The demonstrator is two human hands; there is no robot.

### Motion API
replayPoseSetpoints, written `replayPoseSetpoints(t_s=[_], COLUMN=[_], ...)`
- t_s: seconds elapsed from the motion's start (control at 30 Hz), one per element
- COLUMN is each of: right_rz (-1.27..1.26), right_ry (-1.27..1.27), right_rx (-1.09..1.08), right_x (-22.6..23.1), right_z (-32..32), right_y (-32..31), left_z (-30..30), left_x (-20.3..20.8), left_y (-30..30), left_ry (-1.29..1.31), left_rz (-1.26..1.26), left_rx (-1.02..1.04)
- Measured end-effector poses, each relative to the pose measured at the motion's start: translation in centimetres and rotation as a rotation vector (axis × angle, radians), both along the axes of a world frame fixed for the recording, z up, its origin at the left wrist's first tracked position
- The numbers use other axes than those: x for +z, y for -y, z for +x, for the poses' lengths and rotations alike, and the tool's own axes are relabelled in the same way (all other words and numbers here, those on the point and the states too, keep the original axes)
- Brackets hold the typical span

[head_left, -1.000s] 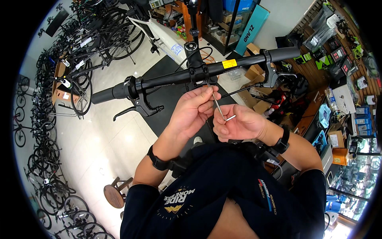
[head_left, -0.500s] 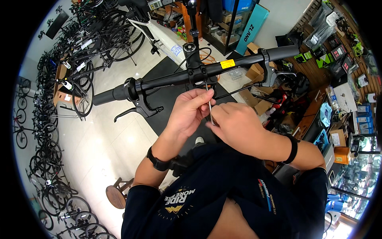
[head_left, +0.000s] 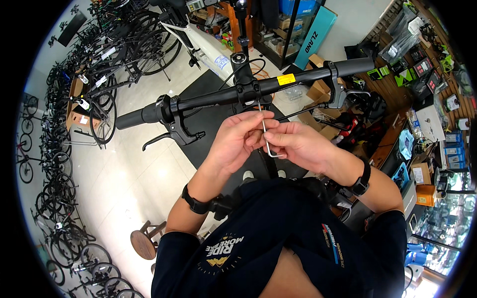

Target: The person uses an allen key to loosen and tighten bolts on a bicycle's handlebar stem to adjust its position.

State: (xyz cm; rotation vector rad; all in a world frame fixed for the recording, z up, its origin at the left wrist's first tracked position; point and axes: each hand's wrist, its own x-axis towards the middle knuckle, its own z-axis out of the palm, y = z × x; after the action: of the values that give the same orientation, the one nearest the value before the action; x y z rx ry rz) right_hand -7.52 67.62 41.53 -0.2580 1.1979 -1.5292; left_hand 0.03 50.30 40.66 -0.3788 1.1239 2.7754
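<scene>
A silver L-shaped hex key (head_left: 266, 141) runs from the front of the black stem (head_left: 243, 74) down between my two hands. Its upper tip meets the stem's lower front, where I cannot see whether it sits in a bolt. Thumb and fingers of my left hand (head_left: 233, 141) pinch the shaft close under the stem. Lower down, my right hand (head_left: 305, 146) holds the key near its short bent end, which points right. The black handlebar (head_left: 208, 100) crosses above both hands, with a yellow label (head_left: 286, 79), a left brake lever (head_left: 171, 136) and a right brake lever (head_left: 338, 94).
Below the handlebar lies a dark mat (head_left: 198, 89) on pale tiles. A white bicycle frame (head_left: 206, 52) stands ahead, and many bicycles line the left side. Cardboard boxes (head_left: 318, 124) and a cluttered bench are at the right. A round wooden stool (head_left: 143, 244) is at lower left.
My right hand has turned from knuckles-up to a thumb-and-finger hold, so the key's bent end now shows. My left hand has stayed nearly in place.
</scene>
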Motion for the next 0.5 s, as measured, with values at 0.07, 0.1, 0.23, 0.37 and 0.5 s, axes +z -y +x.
replayPoseSetpoints(t_s=[0.07, 0.1, 0.23, 0.37, 0.5], right_rz=[0.021, 0.041, -0.013, -0.033, -0.067], right_ry=[0.016, 0.029, 0.148, 0.155, 0.085], right_rx=[-0.010, -0.020, 0.021, 0.039, 0.088], right_x=[0.2, 0.5, 0.9, 1.2, 0.5], right_z=[-0.1, -0.1, -0.2, -0.5, -0.9], right_y=[0.1, 0.2, 0.4, 0.3, 0.4], left_z=[0.0, -0.1, -0.6, -0.2, -0.2], left_x=[-0.5, -0.8, -1.4, -0.3, -0.6], left_y=[0.2, 0.2, 0.0, 0.0, 0.0], left_ry=[-0.007, -0.017, 0.001, -0.007, 0.009], left_rz=[0.009, 0.017, -0.063, -0.015, 0.023], left_rx=[-0.013, -0.026, -0.013, -0.019, 0.013])
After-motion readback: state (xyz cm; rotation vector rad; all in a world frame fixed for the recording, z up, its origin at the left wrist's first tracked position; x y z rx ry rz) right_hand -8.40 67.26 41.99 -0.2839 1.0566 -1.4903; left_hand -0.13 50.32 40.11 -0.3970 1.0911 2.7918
